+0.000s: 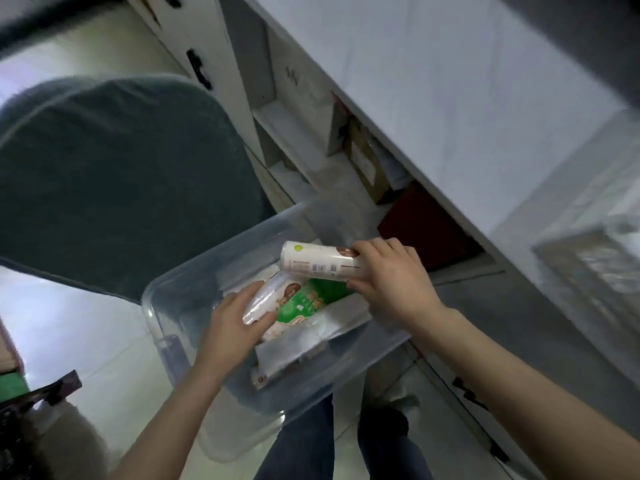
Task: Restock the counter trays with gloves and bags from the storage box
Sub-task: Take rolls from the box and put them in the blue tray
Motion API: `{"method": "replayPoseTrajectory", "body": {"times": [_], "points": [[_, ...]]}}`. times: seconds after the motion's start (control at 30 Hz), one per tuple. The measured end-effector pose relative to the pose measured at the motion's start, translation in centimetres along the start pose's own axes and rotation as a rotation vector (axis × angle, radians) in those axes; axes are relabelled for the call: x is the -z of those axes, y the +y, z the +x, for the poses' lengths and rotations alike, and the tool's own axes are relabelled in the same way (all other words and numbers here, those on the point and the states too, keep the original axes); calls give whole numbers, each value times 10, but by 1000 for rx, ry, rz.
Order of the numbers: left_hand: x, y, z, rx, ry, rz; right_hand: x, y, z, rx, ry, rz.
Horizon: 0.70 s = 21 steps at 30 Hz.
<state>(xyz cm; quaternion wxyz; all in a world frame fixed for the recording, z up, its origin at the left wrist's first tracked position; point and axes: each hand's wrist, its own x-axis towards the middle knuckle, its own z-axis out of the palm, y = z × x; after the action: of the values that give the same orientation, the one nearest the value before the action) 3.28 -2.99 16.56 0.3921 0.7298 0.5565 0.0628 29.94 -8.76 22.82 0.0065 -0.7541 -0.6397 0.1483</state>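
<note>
Two hands over clear storage box (162,306), right hand (391,282) gripping white roll (318,260), left hand (235,327) clasping second roll (263,301)

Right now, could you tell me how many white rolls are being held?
2: one white labelled roll in the right hand above the clear plastic storage box, one clear-wrapped white roll under the left hand inside it. More may be hidden.
</note>
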Motion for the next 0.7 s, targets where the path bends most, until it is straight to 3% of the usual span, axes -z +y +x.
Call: {"method": "replayPoseTrajectory", "body": {"times": [0.13,0.27,0.47,0.7], "points": [[47,54,-19,-173,44,-17,83,4,-42,85,183,-79],[80,123,-33,-358,11,6,160,29,-91,33,310,-67],[70,244,-53,-601,-125,-12,225,113,-199,-197,458,-119],[-12,365,-89,-839,-414,2,223,228,-353,-531,492,-131]]}}
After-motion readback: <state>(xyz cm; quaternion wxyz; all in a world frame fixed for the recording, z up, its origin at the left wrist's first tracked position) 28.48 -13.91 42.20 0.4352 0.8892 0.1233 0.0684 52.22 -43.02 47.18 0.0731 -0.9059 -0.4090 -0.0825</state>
